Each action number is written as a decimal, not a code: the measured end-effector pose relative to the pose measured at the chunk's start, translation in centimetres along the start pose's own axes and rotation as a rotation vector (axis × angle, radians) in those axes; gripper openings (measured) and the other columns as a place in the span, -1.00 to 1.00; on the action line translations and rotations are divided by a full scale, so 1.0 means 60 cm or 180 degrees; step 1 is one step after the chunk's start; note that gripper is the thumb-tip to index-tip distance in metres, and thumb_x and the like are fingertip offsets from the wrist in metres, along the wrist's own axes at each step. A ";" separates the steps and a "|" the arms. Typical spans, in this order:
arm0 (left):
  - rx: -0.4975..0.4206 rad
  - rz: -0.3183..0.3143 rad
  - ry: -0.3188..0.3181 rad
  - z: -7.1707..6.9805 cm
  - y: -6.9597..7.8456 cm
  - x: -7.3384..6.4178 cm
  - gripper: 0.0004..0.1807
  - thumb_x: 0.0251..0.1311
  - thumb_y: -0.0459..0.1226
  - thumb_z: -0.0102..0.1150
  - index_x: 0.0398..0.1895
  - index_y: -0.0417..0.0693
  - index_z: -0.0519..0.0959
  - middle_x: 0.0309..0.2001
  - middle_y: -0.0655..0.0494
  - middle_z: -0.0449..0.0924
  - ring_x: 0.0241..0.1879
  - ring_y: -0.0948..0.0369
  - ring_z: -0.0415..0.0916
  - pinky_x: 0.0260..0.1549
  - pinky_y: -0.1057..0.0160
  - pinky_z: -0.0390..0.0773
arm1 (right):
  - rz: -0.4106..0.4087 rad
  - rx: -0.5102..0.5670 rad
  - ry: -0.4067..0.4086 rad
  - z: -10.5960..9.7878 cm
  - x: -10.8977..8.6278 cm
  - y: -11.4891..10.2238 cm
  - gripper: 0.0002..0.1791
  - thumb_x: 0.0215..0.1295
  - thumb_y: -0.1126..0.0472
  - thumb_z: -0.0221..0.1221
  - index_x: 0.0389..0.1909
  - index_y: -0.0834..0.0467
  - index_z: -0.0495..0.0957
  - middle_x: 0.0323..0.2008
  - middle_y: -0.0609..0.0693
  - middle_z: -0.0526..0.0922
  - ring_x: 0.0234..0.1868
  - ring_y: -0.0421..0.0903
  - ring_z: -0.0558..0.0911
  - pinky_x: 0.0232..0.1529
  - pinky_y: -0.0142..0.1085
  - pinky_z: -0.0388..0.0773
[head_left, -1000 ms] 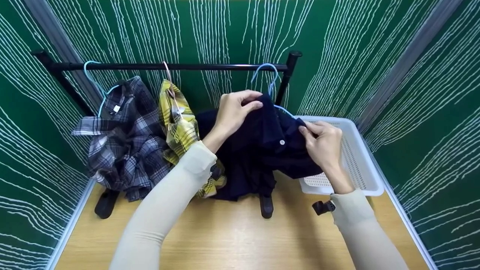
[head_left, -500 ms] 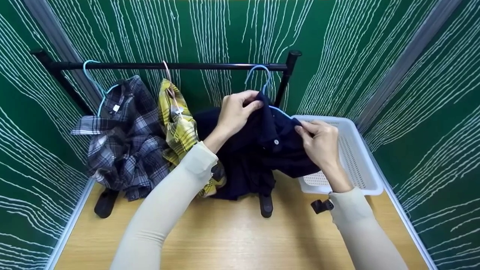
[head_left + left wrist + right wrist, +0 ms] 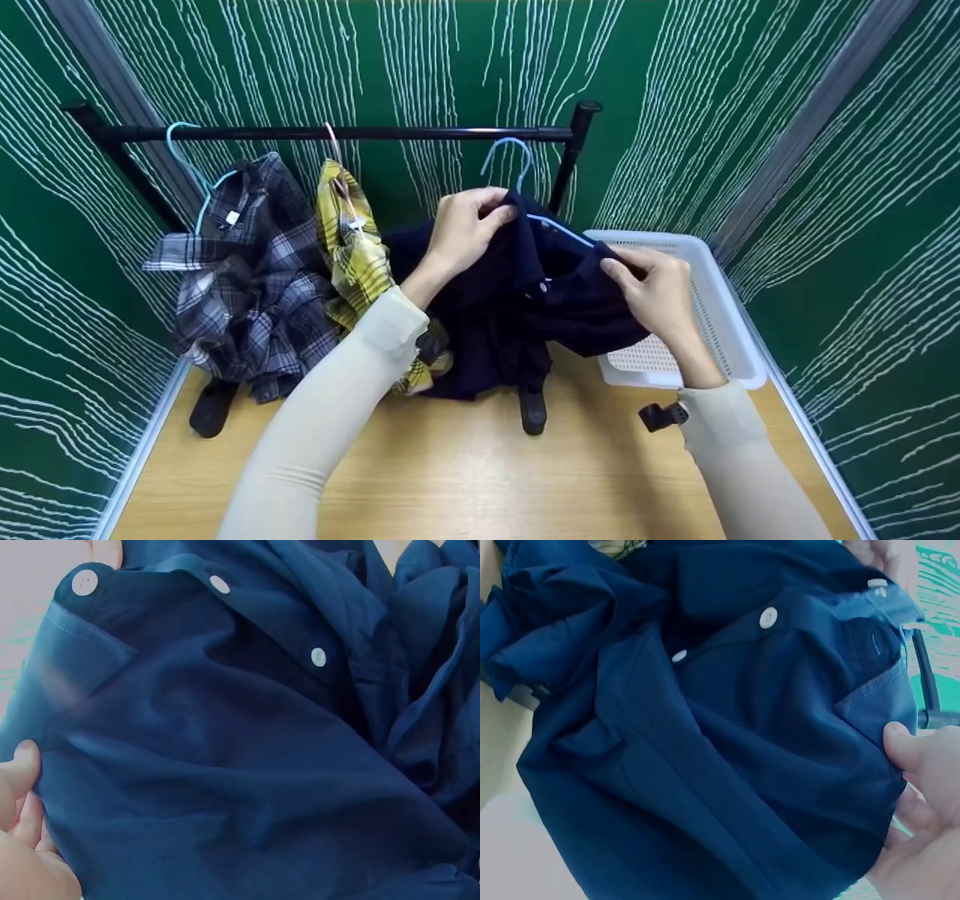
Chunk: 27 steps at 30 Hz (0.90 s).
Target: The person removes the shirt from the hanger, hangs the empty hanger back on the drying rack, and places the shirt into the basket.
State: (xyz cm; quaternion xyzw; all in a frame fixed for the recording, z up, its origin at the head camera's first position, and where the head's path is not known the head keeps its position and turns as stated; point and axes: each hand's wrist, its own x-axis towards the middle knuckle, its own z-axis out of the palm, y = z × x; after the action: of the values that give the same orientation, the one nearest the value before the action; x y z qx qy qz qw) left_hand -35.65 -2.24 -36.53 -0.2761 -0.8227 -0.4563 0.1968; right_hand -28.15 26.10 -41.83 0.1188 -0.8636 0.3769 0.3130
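Observation:
A dark navy shirt (image 3: 487, 322) with white buttons hangs between my two hands on a blue hanger (image 3: 559, 226). Its collar edge is pinched between thumb and fingers of my left hand (image 3: 463, 229). My right hand (image 3: 656, 289) pinches the cloth at the shoulder on the right, by the end of the hanger's visible arm. The hook stands bare above the collar, its top close to the black rod; I cannot tell whether it touches the rod. In the left wrist view, the shirt front (image 3: 217, 735) is spread, partly unbuttoned. The hanger's other arm is hidden under the cloth.
On the black rack (image 3: 405, 133) hang a grey plaid shirt (image 3: 255, 292) on a turquoise hanger and a yellow plaid shirt (image 3: 356, 255) on a pink one. A white basket (image 3: 720, 330) stands at the right. Wooden tabletop (image 3: 480, 472) lies in front; green walls enclose it.
The blue hanger has shifted left and down, its hook lowering from over the rod to about its lower edge. My right hand has moved slightly right, opening the collar wider. Both grips stay.

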 end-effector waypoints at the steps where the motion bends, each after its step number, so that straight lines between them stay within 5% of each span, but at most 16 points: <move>1: 0.0003 -0.0006 0.0014 -0.001 0.000 0.000 -0.81 0.40 -0.21 0.39 -0.02 -0.04 0.83 -0.13 0.16 0.85 -0.04 0.29 0.73 0.04 0.32 0.59 | 0.0016 -0.0001 0.0002 -0.004 0.000 0.003 -0.83 0.33 0.30 0.44 -0.09 0.16 0.85 -0.14 0.11 0.85 -0.06 0.04 0.79 0.03 -0.57 0.47; 10: -0.0025 -0.0064 0.0009 -0.007 0.001 0.001 -0.79 0.42 -0.22 0.37 0.02 -0.06 0.81 -0.11 0.13 0.84 0.00 0.27 0.73 0.10 0.32 0.57 | 0.0294 0.0221 -0.0152 -0.035 -0.003 0.021 -0.82 0.39 0.24 0.42 -0.05 0.12 0.85 -0.12 0.07 0.84 -0.13 -0.59 0.63 -0.02 -0.65 0.49; 14: -0.0044 -0.0078 0.0024 -0.008 0.001 0.000 -0.80 0.41 -0.22 0.38 0.00 -0.05 0.82 -0.13 0.14 0.84 -0.03 0.29 0.72 0.08 0.32 0.57 | 0.0584 0.0481 -0.0302 -0.045 -0.006 0.033 -0.79 0.45 0.21 0.37 0.01 0.18 0.82 -0.17 0.04 0.84 -0.27 -0.51 0.65 -0.20 -0.62 0.55; 20: -0.0072 0.0010 0.0011 -0.007 0.005 -0.003 -0.83 0.40 -0.21 0.39 -0.05 -0.04 0.83 -0.14 0.15 0.84 -0.05 0.29 0.72 0.05 0.31 0.58 | 0.1049 0.1030 -0.0631 -0.051 -0.008 0.060 -0.64 0.52 0.20 0.30 0.19 0.32 0.70 -0.23 -0.31 0.80 -0.30 -0.42 0.68 -0.25 -0.54 0.63; 27: 0.0045 0.0129 0.0033 -0.005 0.012 -0.002 -0.81 0.39 -0.22 0.40 -0.04 -0.07 0.83 -0.12 0.11 0.84 -0.03 0.24 0.74 0.05 0.31 0.59 | 0.1132 0.0412 -0.0951 -0.071 -0.003 0.040 -0.45 0.59 -0.12 0.18 0.36 0.16 0.62 0.18 0.08 0.73 0.11 -0.23 0.64 0.09 -0.52 0.48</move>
State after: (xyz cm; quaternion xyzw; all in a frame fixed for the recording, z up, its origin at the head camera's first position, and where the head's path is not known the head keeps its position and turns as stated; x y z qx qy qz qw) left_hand -35.08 -2.23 -35.98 -0.2889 -0.8191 -0.4479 0.2122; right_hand -27.17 30.85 -41.12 0.0392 -0.8817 0.4589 0.1022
